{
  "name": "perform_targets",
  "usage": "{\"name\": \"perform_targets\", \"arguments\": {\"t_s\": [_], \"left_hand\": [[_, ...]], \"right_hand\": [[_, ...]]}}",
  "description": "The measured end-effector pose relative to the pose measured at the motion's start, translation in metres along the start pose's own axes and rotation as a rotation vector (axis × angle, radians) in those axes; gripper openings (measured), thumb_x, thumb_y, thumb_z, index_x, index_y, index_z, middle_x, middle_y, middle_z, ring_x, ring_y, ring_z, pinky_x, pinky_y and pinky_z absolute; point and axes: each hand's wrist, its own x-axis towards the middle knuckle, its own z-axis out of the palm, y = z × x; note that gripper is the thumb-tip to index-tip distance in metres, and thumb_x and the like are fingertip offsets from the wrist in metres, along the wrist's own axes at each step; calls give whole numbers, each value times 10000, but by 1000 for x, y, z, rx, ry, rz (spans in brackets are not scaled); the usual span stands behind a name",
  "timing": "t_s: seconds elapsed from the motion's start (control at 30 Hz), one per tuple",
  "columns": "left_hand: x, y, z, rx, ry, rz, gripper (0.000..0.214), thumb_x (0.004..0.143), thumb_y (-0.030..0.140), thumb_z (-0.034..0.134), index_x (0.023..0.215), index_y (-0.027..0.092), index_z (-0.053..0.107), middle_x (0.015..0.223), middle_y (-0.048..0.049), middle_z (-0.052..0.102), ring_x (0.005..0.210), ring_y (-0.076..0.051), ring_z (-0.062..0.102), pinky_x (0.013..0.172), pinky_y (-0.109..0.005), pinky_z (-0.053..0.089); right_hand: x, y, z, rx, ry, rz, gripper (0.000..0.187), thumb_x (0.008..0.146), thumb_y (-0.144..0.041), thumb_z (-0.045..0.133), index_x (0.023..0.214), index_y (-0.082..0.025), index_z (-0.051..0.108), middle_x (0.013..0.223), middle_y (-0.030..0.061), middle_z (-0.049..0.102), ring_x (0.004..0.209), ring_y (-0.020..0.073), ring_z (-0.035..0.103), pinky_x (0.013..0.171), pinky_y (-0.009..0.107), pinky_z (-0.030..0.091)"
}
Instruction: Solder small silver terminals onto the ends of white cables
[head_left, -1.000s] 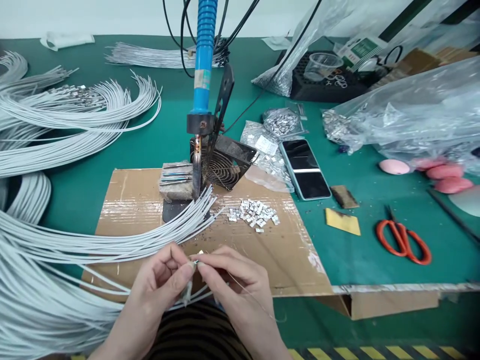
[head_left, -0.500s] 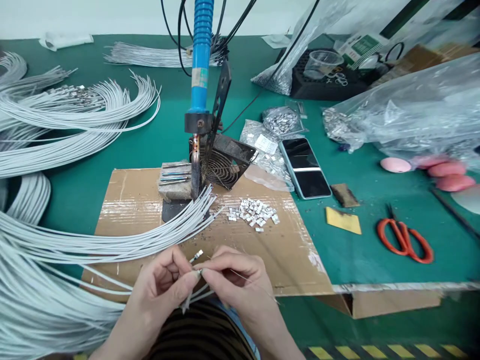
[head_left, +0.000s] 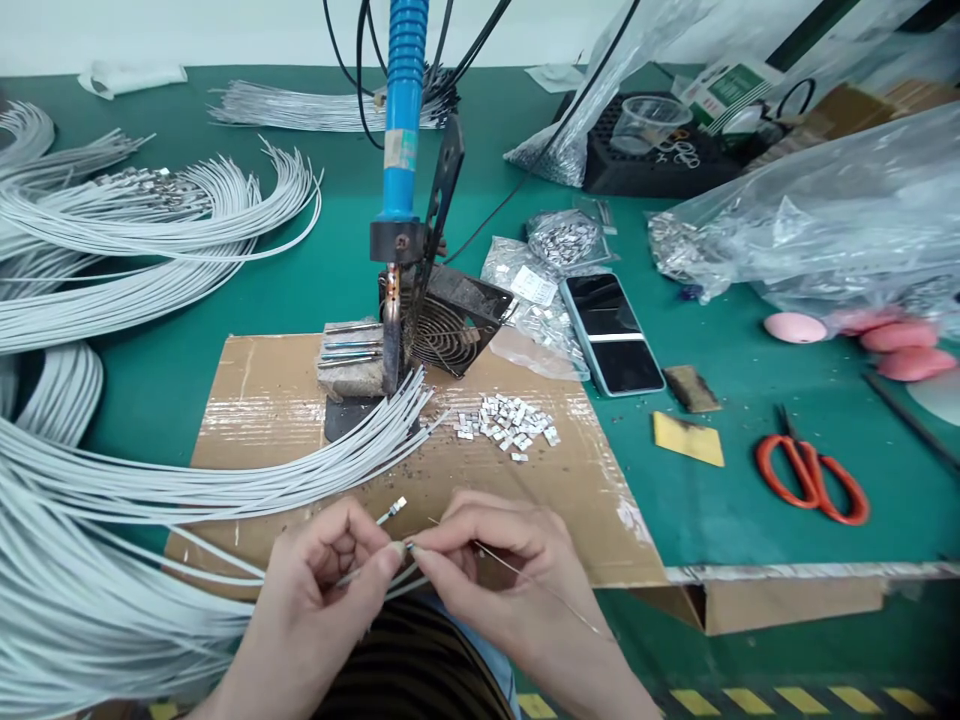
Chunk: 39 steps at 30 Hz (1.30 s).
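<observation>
My left hand (head_left: 330,575) is closed, thumb and forefinger pinching the end of a white cable (head_left: 405,582). Against its fingertips meet those of my right hand (head_left: 499,560), pinched at a tiny dark tip between the two hands. A thin silvery wire (head_left: 551,594), like solder wire, passes through my right fingers and trails across the wrist. Just above my left fingers sticks out a cable end with a small metal terminal (head_left: 400,505). Beyond the hands, a pile of small metal terminals (head_left: 516,420) lies on the cardboard (head_left: 570,510).
A blue-handled soldering iron (head_left: 400,180) stands upright on a holder, by a small black fan (head_left: 457,330). White cable bundles (head_left: 225,490) fill the left. Rightward lie a phone (head_left: 613,335), a yellow sponge (head_left: 688,439), red-handled scissors (head_left: 810,475) and plastic bags (head_left: 817,215).
My right hand has shifted slightly right and turned, and more of the thin wire shows over the wrist. Both hands still meet at the cable tip.
</observation>
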Motion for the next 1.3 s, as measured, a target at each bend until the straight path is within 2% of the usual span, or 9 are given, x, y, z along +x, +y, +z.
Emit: {"name": "perform_targets", "arguments": {"t_s": [0.2, 0.33, 0.4, 0.57, 0.67, 1.0, 1.1, 1.2, 1.3], "left_hand": [[-1, -6, 11, -25, 80, 73, 387, 815, 459, 854, 641, 185, 644, 524, 60, 511, 490, -87, 396, 497, -223, 283], [5, -13, 8, -133, 36, 60, 440, 818, 542, 863, 681, 175, 662, 583, 45, 537, 540, -85, 378, 494, -199, 274], [8, -12, 5, -178, 0, 37, 445, 813, 560, 868, 701, 175, 677, 591, 51, 522, 537, -77, 333, 475, -191, 234], [10, -6, 4, -153, 30, 39, 451, 797, 535, 886, 657, 181, 645, 562, 83, 411, 525, -74, 252, 458, -199, 173], [9, -3, 7, -102, 54, 76, 388, 798, 438, 891, 641, 188, 639, 550, 84, 418, 521, -79, 276, 472, -213, 213], [4, -12, 16, 50, 172, 229, 224, 819, 281, 822, 667, 209, 673, 569, 45, 592, 515, -113, 477, 506, -239, 351], [3, -16, 20, 37, 223, 255, 212, 831, 310, 828, 702, 222, 685, 598, 35, 646, 527, -129, 550, 525, -240, 420], [3, -15, 21, -4, 219, 239, 223, 831, 349, 842, 717, 223, 697, 635, 11, 695, 568, -158, 630, 580, -256, 510], [6, -10, 17, -56, 177, 162, 216, 793, 358, 871, 739, 208, 725, 628, 10, 679, 585, -154, 614, 567, -240, 498]], "right_hand": [[-9, 20, 26, 123, 265, -16, 183, 790, -148, 754, 615, -198, 772, 551, -45, 531, 488, 80, 450, 438, 186, 344], [-14, 25, 38, 16, 413, -208, 186, 811, -79, 748, 695, -210, 813, 548, -29, 602, 499, 99, 505, 476, 209, 405], [-13, 23, 37, -29, 391, -243, 197, 818, -63, 750, 735, -215, 844, 554, -21, 623, 511, 101, 515, 486, 215, 404], [-6, 24, 21, 199, 142, 49, 116, 865, -234, 794, 805, -238, 893, 628, -12, 615, 485, 80, 473, 425, 206, 336], [-5, 29, 16, 259, 86, 113, 118, 874, -309, 812, 846, -232, 898, 644, -22, 586, 457, 62, 427, 401, 208, 294], [-6, 26, 29, 237, 253, 143, 149, 784, -263, 813, 654, -190, 822, 572, -18, 572, 497, 86, 454, 452, 204, 364], [-7, 25, 41, 226, 351, 46, 153, 789, -184, 773, 640, -189, 806, 541, -13, 590, 477, 100, 481, 441, 215, 399], [-11, 31, 51, 90, 503, -217, 190, 816, -72, 745, 716, -221, 809, 541, -29, 611, 484, 108, 503, 475, 233, 430], [-11, 35, 49, -95, 483, -393, 274, 832, 5, 739, 871, -252, 828, 597, -34, 641, 528, 119, 531, 516, 253, 451]]}}
